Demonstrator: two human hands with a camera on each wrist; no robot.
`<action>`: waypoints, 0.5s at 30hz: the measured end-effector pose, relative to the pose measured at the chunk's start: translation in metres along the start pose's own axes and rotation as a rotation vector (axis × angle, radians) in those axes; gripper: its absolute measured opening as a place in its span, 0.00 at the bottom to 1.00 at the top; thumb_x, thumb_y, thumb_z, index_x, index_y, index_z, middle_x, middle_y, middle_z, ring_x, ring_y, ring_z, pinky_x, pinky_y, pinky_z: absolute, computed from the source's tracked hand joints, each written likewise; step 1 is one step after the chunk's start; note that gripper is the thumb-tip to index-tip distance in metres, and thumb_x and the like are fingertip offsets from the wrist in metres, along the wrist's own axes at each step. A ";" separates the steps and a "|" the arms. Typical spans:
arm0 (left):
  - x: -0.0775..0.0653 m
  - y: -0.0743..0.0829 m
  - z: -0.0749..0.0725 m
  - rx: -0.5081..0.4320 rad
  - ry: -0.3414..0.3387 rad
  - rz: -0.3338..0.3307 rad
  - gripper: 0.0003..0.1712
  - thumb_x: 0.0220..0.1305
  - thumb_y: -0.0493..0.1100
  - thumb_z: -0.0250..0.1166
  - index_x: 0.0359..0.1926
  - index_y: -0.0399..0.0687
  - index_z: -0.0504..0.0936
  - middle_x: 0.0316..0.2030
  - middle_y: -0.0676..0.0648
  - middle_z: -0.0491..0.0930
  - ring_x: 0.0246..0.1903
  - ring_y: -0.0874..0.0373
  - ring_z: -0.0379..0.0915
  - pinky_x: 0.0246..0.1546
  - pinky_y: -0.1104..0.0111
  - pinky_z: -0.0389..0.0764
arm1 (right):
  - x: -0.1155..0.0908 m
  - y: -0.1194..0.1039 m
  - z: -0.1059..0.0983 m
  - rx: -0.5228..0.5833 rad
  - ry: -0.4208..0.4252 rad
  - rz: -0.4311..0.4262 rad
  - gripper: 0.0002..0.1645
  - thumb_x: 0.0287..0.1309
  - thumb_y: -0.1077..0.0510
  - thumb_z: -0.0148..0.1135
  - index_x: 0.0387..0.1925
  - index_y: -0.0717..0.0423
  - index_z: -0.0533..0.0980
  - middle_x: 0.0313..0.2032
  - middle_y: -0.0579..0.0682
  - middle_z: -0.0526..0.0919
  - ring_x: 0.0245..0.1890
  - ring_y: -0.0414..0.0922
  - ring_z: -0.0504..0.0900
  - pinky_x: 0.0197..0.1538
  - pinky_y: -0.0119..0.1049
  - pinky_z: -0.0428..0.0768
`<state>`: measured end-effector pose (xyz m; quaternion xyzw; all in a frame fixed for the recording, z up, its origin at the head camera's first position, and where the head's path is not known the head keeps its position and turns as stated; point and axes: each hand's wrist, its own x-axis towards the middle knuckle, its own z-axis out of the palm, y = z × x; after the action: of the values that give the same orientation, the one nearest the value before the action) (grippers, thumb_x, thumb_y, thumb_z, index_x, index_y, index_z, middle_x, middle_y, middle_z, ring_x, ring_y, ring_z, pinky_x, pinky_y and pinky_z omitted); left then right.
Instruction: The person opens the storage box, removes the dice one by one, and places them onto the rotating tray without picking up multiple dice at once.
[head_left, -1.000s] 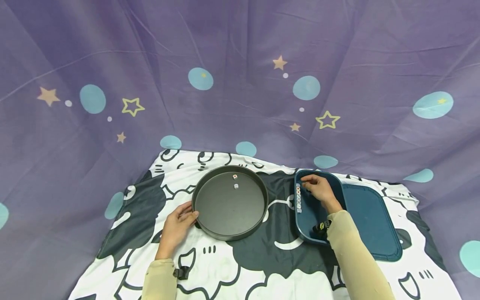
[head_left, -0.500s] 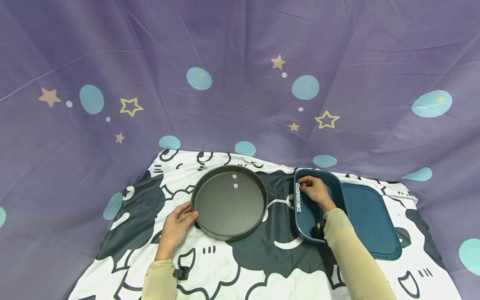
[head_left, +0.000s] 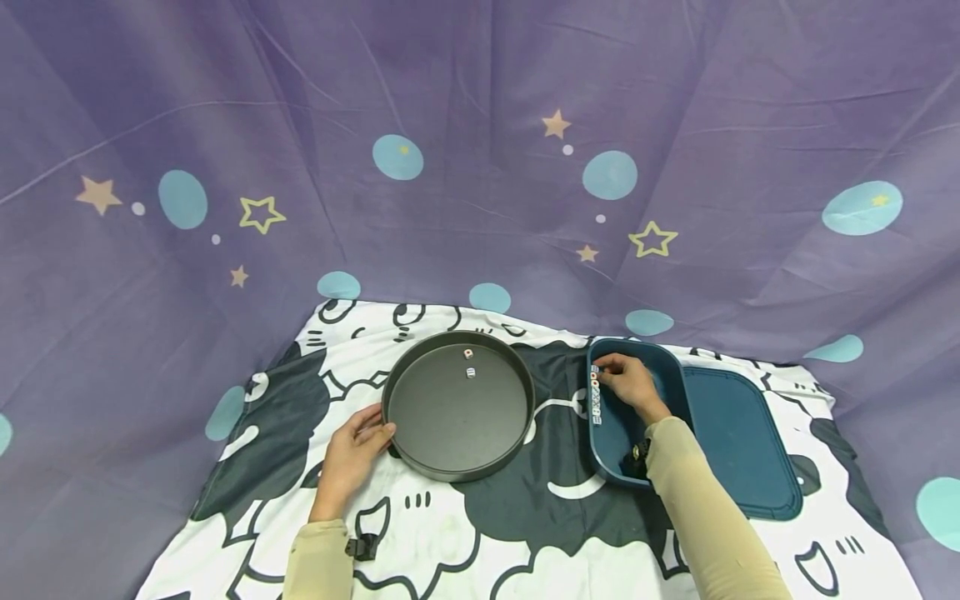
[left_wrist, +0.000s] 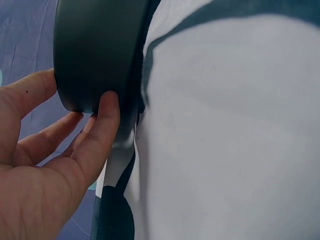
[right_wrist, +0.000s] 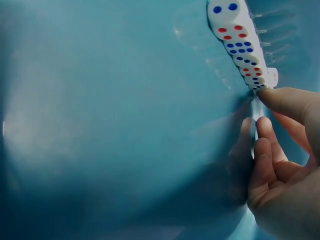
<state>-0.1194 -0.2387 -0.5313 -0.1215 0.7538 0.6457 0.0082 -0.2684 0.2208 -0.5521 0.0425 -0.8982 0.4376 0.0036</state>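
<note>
On the left, my left hand (head_left: pixel 354 454) holds the near-left side of a round dark grey baking pan (head_left: pixel 457 425). Its fingertips press the pan's wall (left_wrist: pixel 100 50) in the left wrist view. Two small dice, a reddish-marked one (head_left: pixel 468 353) and a white one (head_left: pixel 470 372), lie inside near the far side. My right hand (head_left: pixel 632 385) reaches into a blue plastic bin (head_left: pixel 617 450) and pinches a die at the far end of a row of white dice (right_wrist: pixel 240 47) along the left wall. One more die (right_wrist: pixel 272 77) sits beside the row, close to the fingers, which partly hide the row's end.
A flat blue lid (head_left: pixel 746 450) lies right of the bin, partly behind the right forearm. Black-and-white patterned cloth (head_left: pixel 525 533) covers the table. Behind it hangs a purple curtain (head_left: pixel 480 208) with stars and dots.
My right hand has shifted slightly left, from just off the bin's left wall to the far end of the dice row. The left hand and pan stay in place.
</note>
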 end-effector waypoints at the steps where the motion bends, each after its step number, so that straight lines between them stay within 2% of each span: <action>1: 0.000 0.000 0.000 0.001 0.000 0.001 0.32 0.69 0.40 0.67 0.69 0.36 0.69 0.64 0.34 0.71 0.59 0.47 0.74 0.49 0.74 0.82 | 0.000 0.000 0.000 0.003 0.000 0.000 0.10 0.57 0.68 0.69 0.43 0.64 0.84 0.28 0.49 0.80 0.30 0.45 0.74 0.33 0.36 0.71; 10: 0.000 -0.003 0.001 0.025 0.013 0.030 0.29 0.68 0.39 0.67 0.67 0.37 0.71 0.62 0.35 0.74 0.56 0.49 0.77 0.49 0.72 0.83 | -0.002 -0.006 -0.009 0.057 0.004 0.022 0.10 0.58 0.68 0.68 0.42 0.66 0.83 0.32 0.55 0.84 0.30 0.43 0.74 0.29 0.32 0.72; 15: 0.000 -0.003 0.000 0.028 0.019 0.037 0.29 0.68 0.38 0.67 0.67 0.37 0.71 0.62 0.35 0.74 0.56 0.48 0.77 0.48 0.71 0.83 | -0.002 -0.012 -0.014 0.055 0.007 0.031 0.10 0.58 0.66 0.68 0.43 0.65 0.84 0.33 0.55 0.86 0.32 0.43 0.77 0.31 0.32 0.75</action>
<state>-0.1188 -0.2388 -0.5347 -0.1135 0.7648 0.6341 -0.0089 -0.2663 0.2248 -0.5340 0.0272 -0.8864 0.4621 -0.0012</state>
